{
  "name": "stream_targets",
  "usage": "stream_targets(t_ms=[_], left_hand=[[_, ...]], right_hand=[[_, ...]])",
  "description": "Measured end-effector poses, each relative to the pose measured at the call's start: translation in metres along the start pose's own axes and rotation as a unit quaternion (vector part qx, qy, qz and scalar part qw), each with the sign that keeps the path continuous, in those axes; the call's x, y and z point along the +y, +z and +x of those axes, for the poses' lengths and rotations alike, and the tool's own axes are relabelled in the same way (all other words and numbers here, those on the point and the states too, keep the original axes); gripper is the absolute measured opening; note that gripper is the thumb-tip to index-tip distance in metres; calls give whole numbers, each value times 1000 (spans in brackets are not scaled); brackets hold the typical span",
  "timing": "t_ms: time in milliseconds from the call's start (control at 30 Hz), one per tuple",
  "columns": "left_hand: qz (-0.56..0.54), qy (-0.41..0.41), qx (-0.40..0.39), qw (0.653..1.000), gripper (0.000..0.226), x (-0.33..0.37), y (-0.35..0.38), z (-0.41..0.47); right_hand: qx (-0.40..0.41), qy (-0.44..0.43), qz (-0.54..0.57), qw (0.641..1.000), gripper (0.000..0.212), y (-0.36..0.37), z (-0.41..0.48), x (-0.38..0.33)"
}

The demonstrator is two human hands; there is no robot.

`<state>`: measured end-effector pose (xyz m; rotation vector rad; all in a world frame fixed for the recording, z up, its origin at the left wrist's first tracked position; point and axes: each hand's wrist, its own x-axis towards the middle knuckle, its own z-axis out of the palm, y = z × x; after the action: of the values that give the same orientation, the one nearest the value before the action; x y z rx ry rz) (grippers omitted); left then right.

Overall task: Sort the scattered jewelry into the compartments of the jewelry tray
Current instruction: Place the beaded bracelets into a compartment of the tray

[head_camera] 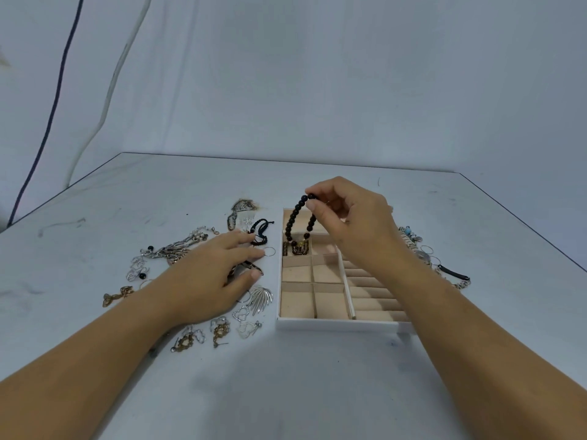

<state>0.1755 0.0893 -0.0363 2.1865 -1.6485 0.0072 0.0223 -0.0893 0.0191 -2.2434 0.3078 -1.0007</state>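
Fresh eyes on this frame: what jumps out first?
First, the right hand pinching a black bead bracelet, which dangles over the far left compartment of the beige tray. Next, the left hand lying on the scattered jewelry left of the tray. A smaller heap sits on the tray's right.
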Motion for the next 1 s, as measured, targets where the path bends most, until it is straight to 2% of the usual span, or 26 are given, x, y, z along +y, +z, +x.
stream_targets(t_ms=[300,467,700,1000], left_hand=[[-10,-7,3,1000,46,-1,1,-1],[-13,-10,4,1000,47,-1,0,0],[-20,-6,7,1000,46,-1,0,-1],[-18,-11,7,1000,47,1,0,0]], right_hand=[[-23,49,-42,998,12,13,-2,12],[-55,49,-122,990,12,16,-3,15],[29,40,-109,993,16,-5,4,7],[6,46,-125,991,17,-11,1,10]])
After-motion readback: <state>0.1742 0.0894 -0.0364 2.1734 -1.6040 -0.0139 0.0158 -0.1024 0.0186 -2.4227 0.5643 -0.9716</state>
